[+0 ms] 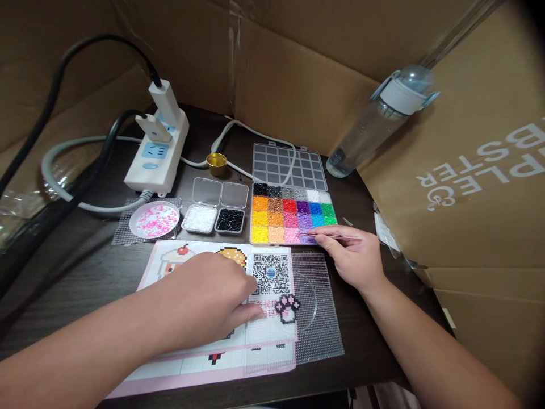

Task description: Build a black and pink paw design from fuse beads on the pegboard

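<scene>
My left hand (208, 295) rests palm down on a pattern sheet (179, 255), fingertips pressing next to a QR code and a clear pegboard (315, 329). A small black and pink bead figure (288, 307) sits on the pegboard just right of my fingers. My right hand (351, 255) grips thin tweezers (323, 234), their tip over the pink and purple cells at the front of the open bead box (293, 213) with its many colours.
A white dish of pink beads (154, 220) and a small case of white and black beads (214, 218) lie at the left. Behind stand a power strip (159, 147), a gold cap (216, 162) and a tilted water bottle (378, 119). Cardboard walls surround the dark table.
</scene>
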`<state>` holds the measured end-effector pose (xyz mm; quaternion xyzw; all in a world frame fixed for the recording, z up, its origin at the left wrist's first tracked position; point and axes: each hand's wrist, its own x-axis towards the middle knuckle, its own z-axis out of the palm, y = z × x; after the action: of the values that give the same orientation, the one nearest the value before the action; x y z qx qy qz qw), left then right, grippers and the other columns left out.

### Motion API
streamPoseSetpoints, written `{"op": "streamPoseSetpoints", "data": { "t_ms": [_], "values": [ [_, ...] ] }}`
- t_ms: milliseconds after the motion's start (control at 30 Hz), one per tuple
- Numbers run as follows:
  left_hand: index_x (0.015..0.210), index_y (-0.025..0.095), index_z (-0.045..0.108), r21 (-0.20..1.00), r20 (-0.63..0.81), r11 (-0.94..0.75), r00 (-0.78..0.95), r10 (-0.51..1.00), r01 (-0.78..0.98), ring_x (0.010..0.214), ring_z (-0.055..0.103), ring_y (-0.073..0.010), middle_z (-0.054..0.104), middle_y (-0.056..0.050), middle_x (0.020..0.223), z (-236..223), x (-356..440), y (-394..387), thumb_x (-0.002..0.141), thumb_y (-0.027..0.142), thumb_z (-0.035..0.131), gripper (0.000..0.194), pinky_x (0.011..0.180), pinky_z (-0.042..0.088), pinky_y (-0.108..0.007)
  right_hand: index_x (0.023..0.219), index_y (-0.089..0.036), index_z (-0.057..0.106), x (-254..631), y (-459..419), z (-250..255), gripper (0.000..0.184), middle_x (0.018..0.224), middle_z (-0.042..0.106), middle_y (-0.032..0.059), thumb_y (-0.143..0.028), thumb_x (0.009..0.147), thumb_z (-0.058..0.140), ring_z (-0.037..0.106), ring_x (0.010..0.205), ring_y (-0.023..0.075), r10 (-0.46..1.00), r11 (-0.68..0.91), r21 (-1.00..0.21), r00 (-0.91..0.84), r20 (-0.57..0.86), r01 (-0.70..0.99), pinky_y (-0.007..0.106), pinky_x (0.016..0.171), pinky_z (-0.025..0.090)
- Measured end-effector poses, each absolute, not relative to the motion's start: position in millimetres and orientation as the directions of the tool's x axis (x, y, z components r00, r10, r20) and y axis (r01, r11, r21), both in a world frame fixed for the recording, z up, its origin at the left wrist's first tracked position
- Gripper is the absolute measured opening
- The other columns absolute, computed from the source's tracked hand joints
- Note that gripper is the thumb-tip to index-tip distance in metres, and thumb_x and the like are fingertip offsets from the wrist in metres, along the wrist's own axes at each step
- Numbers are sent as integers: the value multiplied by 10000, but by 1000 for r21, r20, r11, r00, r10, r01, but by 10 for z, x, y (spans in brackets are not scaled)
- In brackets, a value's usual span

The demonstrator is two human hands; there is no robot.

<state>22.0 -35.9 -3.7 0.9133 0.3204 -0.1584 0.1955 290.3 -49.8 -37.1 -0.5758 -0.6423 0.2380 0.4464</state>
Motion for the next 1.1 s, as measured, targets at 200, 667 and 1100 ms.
{"op": "streamPoseSetpoints", "data": {
  "t_ms": [200, 667, 1100],
  "values": [
    [753, 209, 675, 259, -398, -726, 755, 521, 637, 603, 599, -218, 731, -69, 728, -43, 212, -366, 1000, 500, 530, 408, 550, 229, -321, 883, -236, 861, 2902, -498, -377, 105, 899, 849, 42, -236, 877, 756, 819, 822, 207, 951, 236, -810, 42, 306, 536, 315, 776, 677],
    [716, 204, 656, 286, -369, -719, 765, 528, 634, 566, 555, -187, 703, -56, 694, -48, 207, -366, 976, 457, 585, 370, 538, 226, -312, 880, -243, 862, 2946, -541, -316, 93, 869, 849, 25, -214, 861, 775, 814, 800, 175, 967, 187, -868, 68, 245, 460, 244, 754, 656],
    [653, 207, 591, 296, -339, -726, 779, 528, 621, 531, 431, -152, 637, -37, 630, -120, 195, -349, 954, 535, 597, 446, 546, 172, -324, 921, -143, 851, 2914, -670, -249, 121, 868, 839, 131, -86, 815, 834, 810, 741, 202, 792, 294, -955, -568, 224, 33, 265, 673, 665]
  ]
}}
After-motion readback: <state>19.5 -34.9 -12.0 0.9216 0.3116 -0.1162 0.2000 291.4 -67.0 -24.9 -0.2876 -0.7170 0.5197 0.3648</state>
